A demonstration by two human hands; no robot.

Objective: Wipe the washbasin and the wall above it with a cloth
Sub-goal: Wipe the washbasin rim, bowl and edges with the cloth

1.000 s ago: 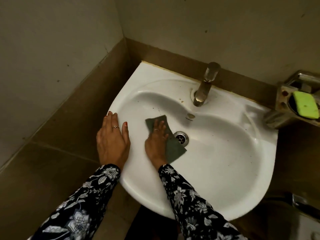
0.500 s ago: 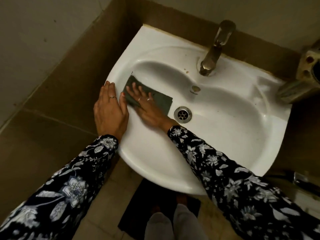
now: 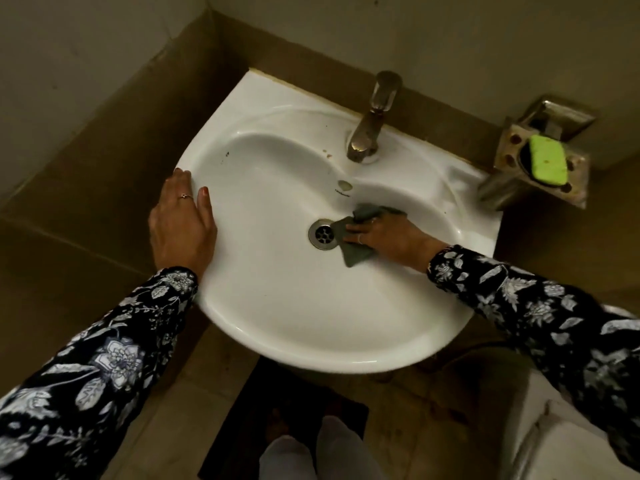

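The white washbasin [image 3: 277,306] is mounted in a corner; all positions below are taken from its drain [image 3: 322,234].

Right hand [image 3: 384,237]: inside the bowl, just right of the drain, palm down. Its fingers lie spread and fairly flat, pressing a dark grey-green cloth [image 3: 353,252] against the porcelain. The cloth is bunched under the fingers, one corner touching the drain's rim and another pointing toward the front of the bowl. Whether the thumb curls round the fabric cannot be told (that edge is blurred).

Left hand [image 3: 181,226]: on the basin's rim, well left of the drain. Fingers extended and together, lying over the rim's outer edge, the thumb on its top face; it holds nothing. A ring shows on one finger.

Behind the drain stands a metal tap [image 3: 372,123], its spout pointing into the bowl. Small dark specks mark the ledge left of the tap. To the far right of the drain, beyond the basin's edge, a metal soap dish [image 3: 512,174] carries a green soap bar [image 3: 549,163]. The wall [image 3: 450,39] rises behind the tap.
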